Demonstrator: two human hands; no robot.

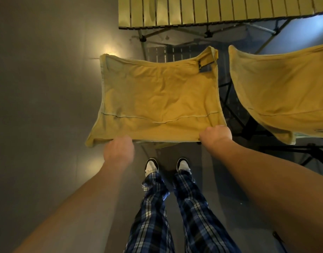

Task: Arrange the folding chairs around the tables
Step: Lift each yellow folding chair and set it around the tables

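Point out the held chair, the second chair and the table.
held chair (157,92), head view, middle of its yellow fabric.
second chair (285,88), head view, its fabric.
table (211,11), head view, slatted top.

Both hands on the near top edge of a yellow fabric folding chair (157,95): left hand (118,152) grips near its left corner, right hand (216,135) at the right corner. Second yellow chair (283,88) just beside it on the right, slatted table (211,11) beyond both. Plaid trousers (175,212) and sneakers (151,165) below on grey floor (38,88).
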